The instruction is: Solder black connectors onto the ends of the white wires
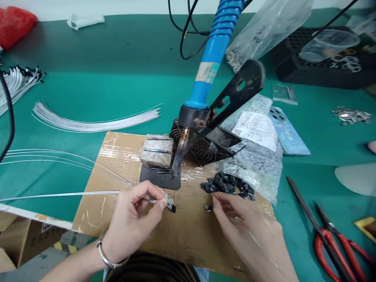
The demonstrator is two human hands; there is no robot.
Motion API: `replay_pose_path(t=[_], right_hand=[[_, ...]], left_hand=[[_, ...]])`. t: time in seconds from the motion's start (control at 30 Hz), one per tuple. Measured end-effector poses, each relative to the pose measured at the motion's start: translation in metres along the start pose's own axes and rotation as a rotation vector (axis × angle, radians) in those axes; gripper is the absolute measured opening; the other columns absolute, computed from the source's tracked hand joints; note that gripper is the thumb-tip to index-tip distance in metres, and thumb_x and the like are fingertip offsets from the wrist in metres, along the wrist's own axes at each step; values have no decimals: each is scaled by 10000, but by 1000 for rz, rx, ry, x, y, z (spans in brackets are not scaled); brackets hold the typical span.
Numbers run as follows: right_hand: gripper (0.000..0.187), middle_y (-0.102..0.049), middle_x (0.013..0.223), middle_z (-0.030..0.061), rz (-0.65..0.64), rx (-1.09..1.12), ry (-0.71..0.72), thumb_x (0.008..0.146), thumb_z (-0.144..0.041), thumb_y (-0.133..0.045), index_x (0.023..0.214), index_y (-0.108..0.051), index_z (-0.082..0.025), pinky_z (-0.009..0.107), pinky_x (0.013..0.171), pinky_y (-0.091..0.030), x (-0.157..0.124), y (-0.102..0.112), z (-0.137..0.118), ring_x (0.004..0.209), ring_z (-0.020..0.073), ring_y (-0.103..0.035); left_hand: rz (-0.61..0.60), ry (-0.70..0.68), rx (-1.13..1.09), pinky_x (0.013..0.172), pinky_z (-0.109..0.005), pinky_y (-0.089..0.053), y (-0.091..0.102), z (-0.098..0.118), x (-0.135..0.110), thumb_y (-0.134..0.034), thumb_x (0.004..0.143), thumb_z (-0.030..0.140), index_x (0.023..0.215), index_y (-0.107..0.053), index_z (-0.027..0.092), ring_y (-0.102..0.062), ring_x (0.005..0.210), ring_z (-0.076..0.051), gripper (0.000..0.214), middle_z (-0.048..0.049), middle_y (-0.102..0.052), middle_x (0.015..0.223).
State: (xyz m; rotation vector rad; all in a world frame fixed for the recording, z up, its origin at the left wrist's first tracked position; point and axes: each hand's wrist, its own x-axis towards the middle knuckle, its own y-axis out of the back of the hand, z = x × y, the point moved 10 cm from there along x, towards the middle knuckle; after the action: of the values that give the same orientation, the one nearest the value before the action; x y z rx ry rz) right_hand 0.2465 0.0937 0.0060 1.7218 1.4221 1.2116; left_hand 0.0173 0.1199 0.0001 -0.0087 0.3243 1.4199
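Observation:
My left hand [141, 219] pinches a white cable [102, 192] close to its end, where a small black piece [172, 208] sticks out past the fingertips. My right hand [243, 227] is closed, its thumb and forefinger together beside a single small black chip [208, 208] on the cardboard [182, 235]. A thin, silvery solder wire [263, 250] trails from this hand; its tip is hidden. Behind the fingers lies a pile of black chips [227, 183]. Between the hands, a blue-handled soldering iron [205, 74] hangs tip-down in a black holder above a dark pad.
A grey block [158, 152] stands by the iron's tip, with a black fan [202, 145] behind it. Bubble wrap [252, 164] and a phone [289, 131] lie to the right, above red-handled scissors [337, 239] and tweezers [314, 223]. White wires [96, 123] lie at left.

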Motion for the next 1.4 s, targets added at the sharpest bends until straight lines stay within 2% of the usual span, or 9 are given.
replay_pose_path(t=[0.13,0.47,0.57,0.67,0.83,0.97,1.07,1.23,1.4], right_hand=[[334,-760,667,-12,4,83,-20,1069,-358,-500,896,-749,-220,215,504,-585,-5,1,6,500,144,-730],[218,-724,772,-1,-90,189,179,1083,-302,-544,915,-670,-243,220,539,-587,-15,-7,-7,563,129,-711],[238,-714,694,-25,-63,210,77,1081,-352,-561,906,-681,-244,199,494,-575,-18,-5,2,508,122,-700],[137,-811,823,-6,-88,301,-46,1025,-326,-664,959,-763,-259,186,597,-646,-22,-8,8,622,148,-788],[50,-830,956,38,-72,703,-317,932,-271,-777,904,-815,-254,215,665,-698,-24,-21,5,706,193,-838],[76,-791,834,33,-12,918,-487,881,-303,-833,839,-826,-240,217,615,-679,-19,-31,-6,656,184,-807],[119,-751,637,3,-61,1024,-543,871,-338,-847,811,-821,-239,195,503,-618,-15,-39,-20,518,152,-727],[183,-708,529,-7,-97,1183,-775,852,-382,-853,785,-788,-225,258,521,-627,-24,-52,-31,492,176,-704],[204,-660,491,-23,-78,1201,-804,832,-379,-865,745,-781,-215,228,457,-560,-25,-55,-40,422,140,-631]], left_hand=[[-13,-5,-20,518,-265,-334,-2,-4,-2,-681,879,238,748,-670,195,-507,587,-135,139,-49,-741,747],[-5,-14,-50,539,-278,-315,-2,-15,-7,-677,941,234,789,-682,197,-468,598,-129,156,-36,-729,789],[-12,-3,-41,534,-280,-306,-3,-15,-7,-679,938,241,781,-679,197,-463,600,-131,163,-38,-727,781],[-15,1,-30,534,-281,-306,-2,-13,-6,-678,938,246,784,-684,197,-461,601,-132,161,-37,-720,779],[-24,14,-17,541,-282,-326,-2,-12,-5,-675,930,248,780,-686,192,-490,616,-143,160,-40,-698,750],[-15,7,-43,552,-275,-346,-3,-12,-5,-681,940,256,794,-699,194,-502,630,-142,160,-41,-712,784],[-21,14,-57,554,-268,-350,-4,-13,-5,-686,936,243,802,-701,197,-506,639,-138,142,-40,-723,808],[-50,43,-34,527,-264,-336,-7,-8,-2,-688,898,244,765,-687,189,-511,621,-136,144,-55,-734,796],[-92,66,-18,509,-258,-332,-11,-4,-1,-689,873,245,752,-683,183,-523,608,-140,136,-69,-745,776]])
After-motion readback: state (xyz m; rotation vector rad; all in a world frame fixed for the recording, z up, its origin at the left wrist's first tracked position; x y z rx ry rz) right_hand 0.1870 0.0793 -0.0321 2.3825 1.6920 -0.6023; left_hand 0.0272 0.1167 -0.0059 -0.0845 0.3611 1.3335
